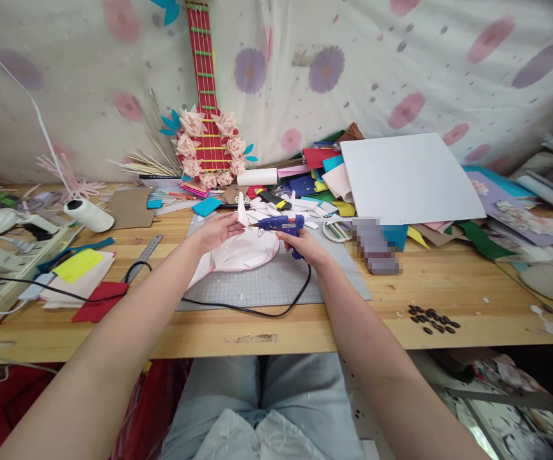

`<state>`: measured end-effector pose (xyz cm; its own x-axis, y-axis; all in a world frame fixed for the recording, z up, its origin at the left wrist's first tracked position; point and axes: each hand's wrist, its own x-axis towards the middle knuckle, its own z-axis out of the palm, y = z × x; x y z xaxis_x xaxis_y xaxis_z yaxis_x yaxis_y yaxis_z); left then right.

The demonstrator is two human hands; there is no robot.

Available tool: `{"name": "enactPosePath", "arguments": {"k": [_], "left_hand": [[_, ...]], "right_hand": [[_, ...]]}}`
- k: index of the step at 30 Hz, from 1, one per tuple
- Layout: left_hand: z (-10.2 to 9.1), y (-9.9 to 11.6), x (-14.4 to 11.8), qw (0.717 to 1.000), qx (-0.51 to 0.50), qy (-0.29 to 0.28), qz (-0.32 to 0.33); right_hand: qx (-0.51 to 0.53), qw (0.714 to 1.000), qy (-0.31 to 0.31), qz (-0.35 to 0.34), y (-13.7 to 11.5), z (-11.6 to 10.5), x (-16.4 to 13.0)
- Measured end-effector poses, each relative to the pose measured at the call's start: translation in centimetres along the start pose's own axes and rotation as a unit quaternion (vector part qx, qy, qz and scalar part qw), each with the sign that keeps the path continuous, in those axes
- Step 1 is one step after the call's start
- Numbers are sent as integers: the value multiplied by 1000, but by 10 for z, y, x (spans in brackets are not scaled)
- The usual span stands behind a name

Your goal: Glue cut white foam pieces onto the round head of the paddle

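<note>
My right hand (299, 244) is wrapped round the handle of a blue hot glue gun (280, 223). The gun's nozzle points left, close to a small white piece (242, 209), perhaps paper or felt, that my left hand (221, 230) pinches upright. I cannot tell whether the nozzle touches it. Beneath both hands a larger pale pink-and-white cut shape (245, 252) lies on a grey cutting mat (338, 281). A black cord (276, 314) loops from the gun across the mat's front edge.
Behind stands a red paper guitar (204, 131) with pink flowers. Scissors (336, 231), white scraps and a white board (408, 179) lie right of it. Black oval pieces (433, 319) are scattered at front right. A power strip (12, 275), steel ruler (146, 255) and thread spool (89, 215) are left.
</note>
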<state>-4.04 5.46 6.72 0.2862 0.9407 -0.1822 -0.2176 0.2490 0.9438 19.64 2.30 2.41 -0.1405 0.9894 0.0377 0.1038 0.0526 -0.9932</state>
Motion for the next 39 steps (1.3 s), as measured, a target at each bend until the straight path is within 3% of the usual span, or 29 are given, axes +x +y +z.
{"name": "enactPosePath", "arguments": {"k": [9,13,15,16,19,21,24,27,32,39], "left_hand": [[-8,8,2,1000,-2,16,16],[-8,16,10,989,113,55,75],[-3,17,15,957,251,80,124],[0,16,17,925,339,84,149],[13,7,20,778,591,59,207],[21,-3,21,684,694,34,221],[26,-16,22,605,765,5,221],[23,-22,25,577,788,-7,215],[15,-21,30,584,786,-10,205],[15,-20,30,557,808,-23,192]], "right_hand": [[3,1000,-5,11,5,-3,2],[45,998,28,13,0,-6,3],[73,994,75,10,-2,-10,4],[88,991,99,9,-3,-12,4],[134,978,161,11,-3,-20,6],[159,969,189,18,-1,-26,7],[184,961,207,17,2,-30,8],[193,960,205,9,2,-31,9],[182,964,194,1,-3,-28,8],[178,967,184,0,-4,-27,6]]}}
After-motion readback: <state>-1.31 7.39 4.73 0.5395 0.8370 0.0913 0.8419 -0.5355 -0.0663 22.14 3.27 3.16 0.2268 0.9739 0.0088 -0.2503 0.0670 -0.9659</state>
